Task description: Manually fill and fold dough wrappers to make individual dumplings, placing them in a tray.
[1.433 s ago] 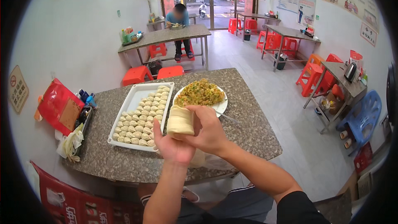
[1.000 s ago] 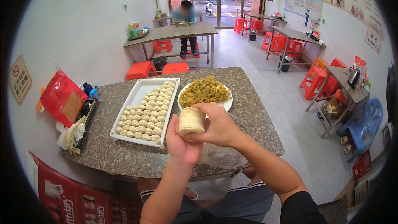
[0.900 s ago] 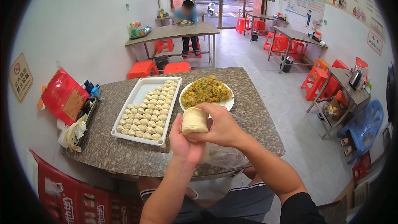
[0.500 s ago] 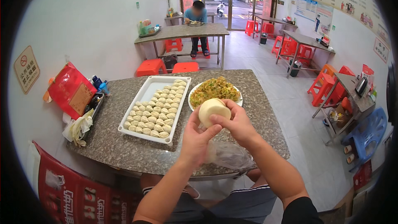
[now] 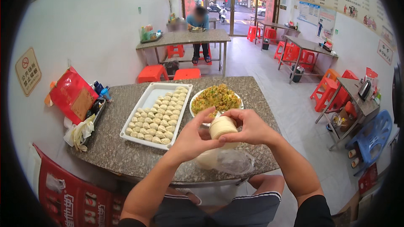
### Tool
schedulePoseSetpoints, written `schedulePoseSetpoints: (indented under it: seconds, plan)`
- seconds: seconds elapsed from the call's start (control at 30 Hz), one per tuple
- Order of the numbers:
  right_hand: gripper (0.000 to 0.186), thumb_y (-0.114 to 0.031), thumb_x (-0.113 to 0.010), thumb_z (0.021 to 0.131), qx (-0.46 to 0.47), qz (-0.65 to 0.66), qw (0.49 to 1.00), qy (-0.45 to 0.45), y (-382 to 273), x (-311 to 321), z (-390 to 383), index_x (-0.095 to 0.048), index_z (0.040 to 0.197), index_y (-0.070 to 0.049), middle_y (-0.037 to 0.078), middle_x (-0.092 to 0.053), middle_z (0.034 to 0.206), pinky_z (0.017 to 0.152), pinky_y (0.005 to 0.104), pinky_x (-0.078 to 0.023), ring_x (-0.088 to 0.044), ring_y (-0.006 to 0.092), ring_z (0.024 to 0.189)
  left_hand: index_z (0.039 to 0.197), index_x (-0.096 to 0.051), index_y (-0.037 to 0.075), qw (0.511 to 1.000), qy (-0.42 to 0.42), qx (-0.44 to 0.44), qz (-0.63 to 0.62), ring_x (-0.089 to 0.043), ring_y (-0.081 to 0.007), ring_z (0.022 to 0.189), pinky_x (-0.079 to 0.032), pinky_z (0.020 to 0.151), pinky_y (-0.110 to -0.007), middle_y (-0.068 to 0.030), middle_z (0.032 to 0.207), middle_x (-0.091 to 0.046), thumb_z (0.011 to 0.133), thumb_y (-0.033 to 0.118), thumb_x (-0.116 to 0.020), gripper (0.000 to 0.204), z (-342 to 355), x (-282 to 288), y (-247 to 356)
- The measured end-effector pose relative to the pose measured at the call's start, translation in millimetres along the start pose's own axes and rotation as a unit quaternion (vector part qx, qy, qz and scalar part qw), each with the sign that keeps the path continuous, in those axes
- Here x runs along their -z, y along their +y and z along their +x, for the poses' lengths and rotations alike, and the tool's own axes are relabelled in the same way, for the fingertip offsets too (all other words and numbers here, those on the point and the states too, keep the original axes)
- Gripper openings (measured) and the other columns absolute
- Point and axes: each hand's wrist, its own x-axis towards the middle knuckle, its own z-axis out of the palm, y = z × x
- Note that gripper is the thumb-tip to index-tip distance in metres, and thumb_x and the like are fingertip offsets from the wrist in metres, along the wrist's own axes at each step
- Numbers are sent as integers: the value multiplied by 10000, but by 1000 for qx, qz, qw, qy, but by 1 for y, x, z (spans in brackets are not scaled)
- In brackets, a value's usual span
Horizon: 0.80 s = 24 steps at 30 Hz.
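A stack of round, pale dough wrappers (image 5: 223, 127) is held up between my hands above the near part of the table. My right hand (image 5: 256, 129) grips the stack from the right, thumb in front and fingers over the far side. Around its left side curves my left hand (image 5: 191, 136), thumb against the lower edge and fingertips partly lifted. Below lies a clear plastic bag (image 5: 235, 162) with pale dough at its left end. Just beyond my hands, a white plate (image 5: 192, 110) carries a heap of chopped, orange-green filling (image 5: 216, 97). Rows of folded dumplings (image 5: 158, 115) fill much of the white tray (image 5: 145, 90) at left.
The speckled stone table (image 5: 113, 143) bears all this. A red bag (image 5: 71, 94) and pale gloves (image 5: 83, 132) sit at its left end by the wall. Farther off, a person (image 5: 198, 21) sits at another table. Red stools (image 5: 152, 73) and a blue chair (image 5: 370, 141) stand around.
The wrapper stack has come lower and nearer, and is tilted so its layered side shows. My left fingers have moved up, spreading off its left side. The view has shifted slightly.
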Motion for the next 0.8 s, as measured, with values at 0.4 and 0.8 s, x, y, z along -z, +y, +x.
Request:
schedulePoseSetpoints:
  seconds: [0.4,0.8]
  plan:
    - [658,-395,-965,762,177,-163,956,169,-19,-65,7,-703,1222,-4,163,-763,1082,825,356,-611,-761,258,936,1552,-446,74,768,106,-30,-631,-552,-328,1391,-417,1193,-510,-151,1478,-588,1068,739,-354,828,11,-39,-41]
    - [743,-372,-940,767,224,-165,941,194,-7,-59,16,-648,1338,2,213,-733,1158,941,430,-590,-736,376,1065,1539,-477,26,760,73,-55,-643,-512,-301,1444,-385,1242,-470,-144,1518,-560,1066,715,-404,839,2,-37,-26]
